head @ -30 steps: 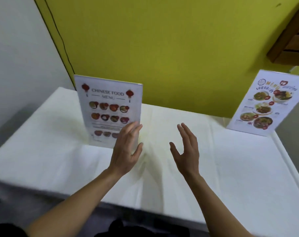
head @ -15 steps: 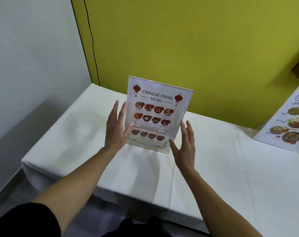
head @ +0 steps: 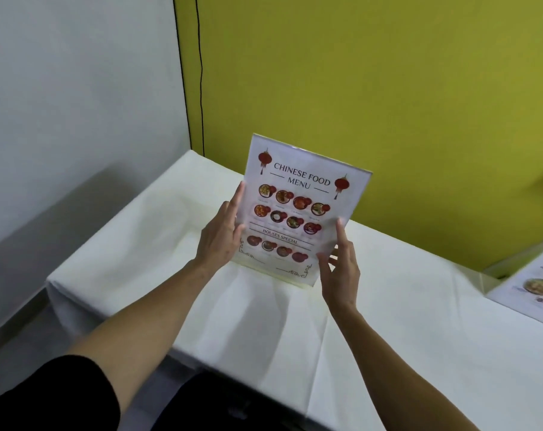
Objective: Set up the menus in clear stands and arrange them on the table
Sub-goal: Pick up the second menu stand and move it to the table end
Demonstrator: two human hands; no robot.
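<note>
The Chinese food menu in its clear stand (head: 298,206) stands upright near the far left end of the white-clothed table (head: 388,321). My left hand (head: 222,234) holds its left edge, fingers flat along the side. My right hand (head: 340,269) grips its lower right edge, thumb on the front. A second menu in a stand (head: 537,284) is partly cut off at the right edge of the view.
A yellow wall (head: 373,88) runs just behind the table, and a white wall (head: 77,104) stands to the left. The table's left end (head: 65,275) and near edge drop off close to the menu.
My hands went from hovering in front of the Chinese menu to closing on its two side edges. The view has swung left, so the second menu slid to the right edge.
</note>
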